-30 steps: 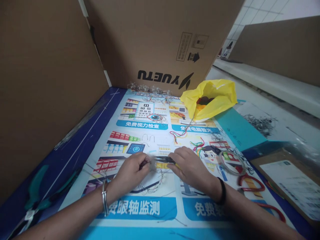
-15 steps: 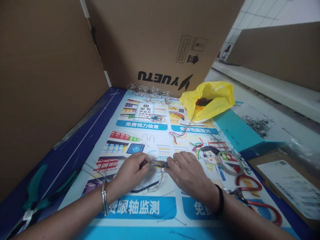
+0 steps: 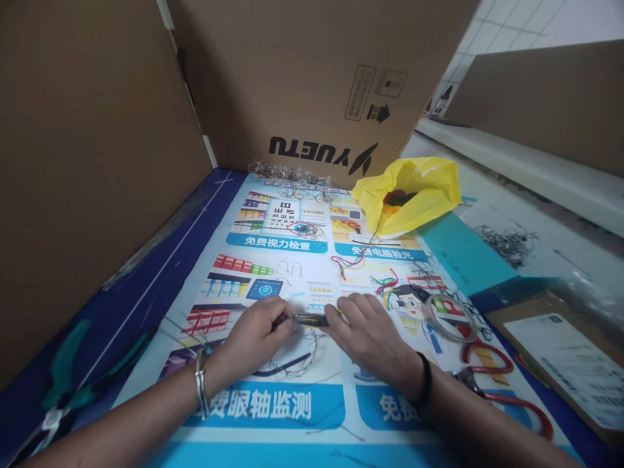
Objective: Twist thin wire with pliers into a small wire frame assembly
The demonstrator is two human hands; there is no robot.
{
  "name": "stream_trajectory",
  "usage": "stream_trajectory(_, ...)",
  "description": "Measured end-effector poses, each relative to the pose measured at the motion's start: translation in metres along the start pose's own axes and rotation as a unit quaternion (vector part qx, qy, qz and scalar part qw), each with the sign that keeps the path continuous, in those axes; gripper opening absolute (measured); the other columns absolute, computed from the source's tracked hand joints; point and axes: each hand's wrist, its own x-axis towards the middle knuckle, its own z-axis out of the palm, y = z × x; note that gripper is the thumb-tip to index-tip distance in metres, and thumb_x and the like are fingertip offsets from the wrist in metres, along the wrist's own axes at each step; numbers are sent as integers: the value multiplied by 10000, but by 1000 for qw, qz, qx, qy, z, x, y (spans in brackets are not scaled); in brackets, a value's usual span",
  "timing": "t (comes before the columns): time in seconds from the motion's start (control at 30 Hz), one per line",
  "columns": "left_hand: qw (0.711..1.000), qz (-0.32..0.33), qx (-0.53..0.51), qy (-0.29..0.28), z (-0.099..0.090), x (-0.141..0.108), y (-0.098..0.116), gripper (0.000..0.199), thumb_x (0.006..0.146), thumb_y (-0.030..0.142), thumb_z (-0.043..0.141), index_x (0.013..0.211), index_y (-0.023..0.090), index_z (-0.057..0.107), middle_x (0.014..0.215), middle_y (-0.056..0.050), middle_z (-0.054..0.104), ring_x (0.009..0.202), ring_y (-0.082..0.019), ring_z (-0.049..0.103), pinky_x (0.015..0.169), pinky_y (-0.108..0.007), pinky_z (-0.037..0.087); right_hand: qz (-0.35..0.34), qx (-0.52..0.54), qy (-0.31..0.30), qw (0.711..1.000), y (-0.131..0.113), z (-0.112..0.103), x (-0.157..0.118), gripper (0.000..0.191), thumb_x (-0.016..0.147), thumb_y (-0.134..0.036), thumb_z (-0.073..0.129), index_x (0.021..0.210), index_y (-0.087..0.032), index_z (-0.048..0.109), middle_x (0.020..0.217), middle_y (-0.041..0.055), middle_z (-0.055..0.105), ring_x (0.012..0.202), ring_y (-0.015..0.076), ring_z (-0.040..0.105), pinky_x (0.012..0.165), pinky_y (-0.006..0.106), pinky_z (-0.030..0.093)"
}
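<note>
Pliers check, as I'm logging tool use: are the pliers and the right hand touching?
Touching. The head view shows the right hand wrapped around the pliers, their dark jaws sticking out toward the left hand.

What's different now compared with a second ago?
The right hand has shifted slightly left, bringing its pliers closer to the left hand; the jaws, apart before, now look closed. The left hand and yellow bag stayed about where they were.
</note>
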Motion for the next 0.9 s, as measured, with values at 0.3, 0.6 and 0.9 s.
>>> stream_trajectory(0.3,1000,4,15,-11,-3,0,2,118,771,133,429,701,185,509,695,-8,540,700,-157,503,614,-267,371,-15,-4,-11,1000,1,-2,1,167,860,-237,489,992,-156,551,808,70,527,763,203,418,679,342,286)
stream_trajectory(0.6,1000,2,13,-16,-4,0,3,126,780,144,429,710,183,526,695,-12,546,698,-160,503,621,-270,372,-13,0,-23,1000,1,0,1,135,849,-227,507,965,-168,544,780,54,509,731,195,403,648,330,270)
stream_trajectory(0.9,999,11,6,-33,-6,2,3,122,778,129,432,714,185,520,712,-11,558,709,-159,505,637,-278,379,-32,-10,-13,999,7,-8,6,124,868,-212,469,943,-162,554,782,56,512,731,195,406,653,343,267)
